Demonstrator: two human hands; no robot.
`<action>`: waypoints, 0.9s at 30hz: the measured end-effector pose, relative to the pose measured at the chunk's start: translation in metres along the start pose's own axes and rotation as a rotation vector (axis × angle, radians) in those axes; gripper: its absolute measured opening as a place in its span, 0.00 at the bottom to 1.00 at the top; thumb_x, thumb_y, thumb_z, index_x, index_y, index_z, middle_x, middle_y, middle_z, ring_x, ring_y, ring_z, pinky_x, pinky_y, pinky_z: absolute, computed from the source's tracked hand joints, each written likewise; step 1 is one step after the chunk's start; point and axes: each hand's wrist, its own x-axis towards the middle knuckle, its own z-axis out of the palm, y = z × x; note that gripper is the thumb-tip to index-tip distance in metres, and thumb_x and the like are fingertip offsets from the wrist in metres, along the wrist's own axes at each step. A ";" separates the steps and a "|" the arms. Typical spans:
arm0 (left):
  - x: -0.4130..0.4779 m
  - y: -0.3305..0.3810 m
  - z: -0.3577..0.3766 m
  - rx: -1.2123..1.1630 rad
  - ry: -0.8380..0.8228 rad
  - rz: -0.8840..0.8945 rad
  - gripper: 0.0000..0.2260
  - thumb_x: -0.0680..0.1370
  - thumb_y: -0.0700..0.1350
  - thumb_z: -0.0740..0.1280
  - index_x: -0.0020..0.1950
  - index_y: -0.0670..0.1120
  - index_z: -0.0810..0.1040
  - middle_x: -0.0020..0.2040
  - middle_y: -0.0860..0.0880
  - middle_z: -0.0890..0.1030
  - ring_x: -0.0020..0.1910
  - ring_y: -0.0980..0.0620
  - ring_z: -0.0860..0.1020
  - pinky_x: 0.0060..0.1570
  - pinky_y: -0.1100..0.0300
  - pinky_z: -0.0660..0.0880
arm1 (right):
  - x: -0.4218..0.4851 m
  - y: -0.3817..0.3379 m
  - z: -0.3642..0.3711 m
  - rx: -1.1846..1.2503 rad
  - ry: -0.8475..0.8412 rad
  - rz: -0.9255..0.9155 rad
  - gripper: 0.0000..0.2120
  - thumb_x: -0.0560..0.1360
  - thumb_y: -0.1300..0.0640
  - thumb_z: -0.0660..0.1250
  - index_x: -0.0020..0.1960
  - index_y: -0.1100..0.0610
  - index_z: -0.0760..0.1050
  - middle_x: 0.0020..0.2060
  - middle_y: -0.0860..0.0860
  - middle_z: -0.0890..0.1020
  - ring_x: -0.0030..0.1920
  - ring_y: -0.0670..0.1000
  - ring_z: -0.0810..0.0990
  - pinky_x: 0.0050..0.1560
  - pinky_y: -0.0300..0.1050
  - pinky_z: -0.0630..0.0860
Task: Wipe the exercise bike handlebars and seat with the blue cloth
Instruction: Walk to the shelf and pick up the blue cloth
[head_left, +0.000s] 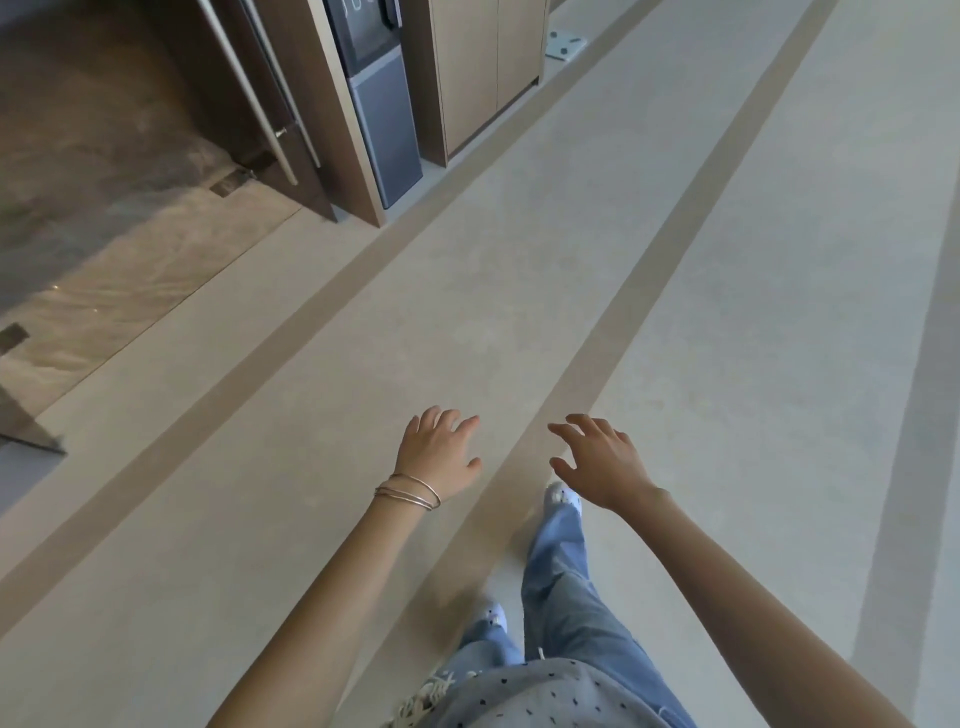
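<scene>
Neither the exercise bike nor the blue cloth is in view. My left hand (439, 454), with thin bangles on the wrist, is stretched out in front of me over the floor, fingers relaxed and holding nothing. Beside it, my right hand (597, 460) is held out the same way, fingers spread and empty. Both hands hover above the pale floor, apart from each other. Below them I see my legs in blue jeans and pale shoes, one foot ahead of the other.
Pale floor (727, 312) with brown stripes runs ahead. At the upper left stand a grey water dispenser (382, 130), wooden cabinets (483, 73) and an open door (270, 104) onto a brown marble floor.
</scene>
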 end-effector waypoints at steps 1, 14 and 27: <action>0.015 0.001 -0.004 0.000 -0.004 -0.001 0.26 0.76 0.52 0.61 0.73 0.50 0.61 0.71 0.47 0.67 0.72 0.44 0.60 0.70 0.50 0.60 | 0.014 0.005 -0.005 -0.003 -0.003 -0.003 0.25 0.77 0.46 0.59 0.72 0.48 0.61 0.72 0.51 0.64 0.71 0.54 0.63 0.68 0.54 0.63; 0.245 0.042 -0.081 -0.031 -0.013 -0.005 0.24 0.75 0.50 0.60 0.72 0.50 0.63 0.70 0.48 0.68 0.71 0.45 0.61 0.70 0.51 0.60 | 0.210 0.117 -0.116 0.015 -0.018 0.018 0.24 0.77 0.45 0.59 0.72 0.48 0.62 0.72 0.51 0.64 0.71 0.54 0.62 0.67 0.53 0.63; 0.470 0.029 -0.156 -0.007 -0.007 0.050 0.25 0.75 0.50 0.60 0.73 0.50 0.61 0.72 0.47 0.64 0.72 0.46 0.60 0.70 0.52 0.60 | 0.402 0.173 -0.191 -0.084 0.008 0.012 0.24 0.78 0.47 0.58 0.72 0.49 0.61 0.72 0.51 0.64 0.72 0.53 0.60 0.70 0.54 0.58</action>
